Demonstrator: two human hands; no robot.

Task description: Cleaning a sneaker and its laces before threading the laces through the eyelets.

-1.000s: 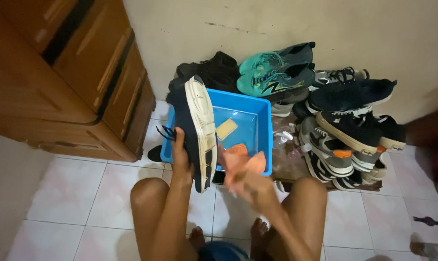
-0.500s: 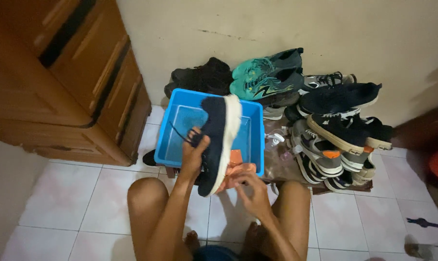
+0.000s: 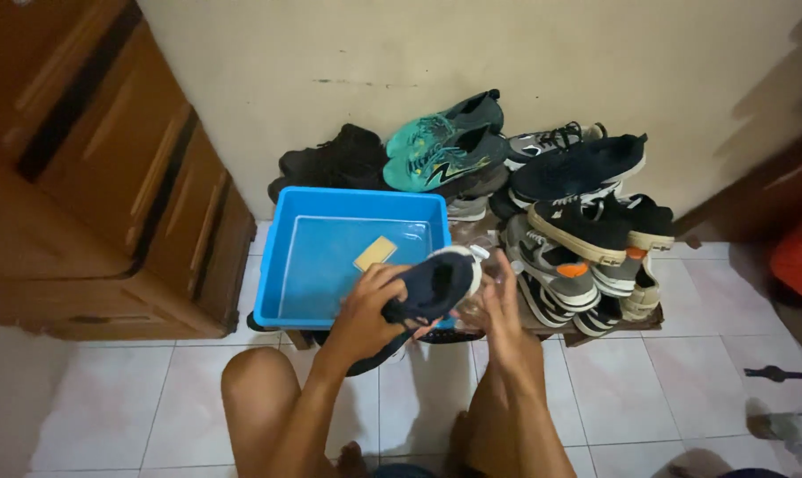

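Dark navy, white-soled, 1 sneaker point(image 3: 423, 296) is gripped by the left hand point(image 3: 366, 314), fingers wrapped over its upper, at the near right corner of the blue tub point(image 3: 281, 265). The right hand point(image 3: 503, 310), at its 3 o'clock, is held flat with fingers extended. A tan sponge point(image 3: 375, 252) lies in the tub; piled shoes point(image 3: 578, 212) sit at 2 o'clock.

We are seeing bare forearms with no sleeves, watch or rings showing on the left hand point(image 3: 366, 310) or the right hand point(image 3: 505, 305). Bare knees and shins are showing below them, and bare toes are peeking out at the bottom edge, with no footwear.
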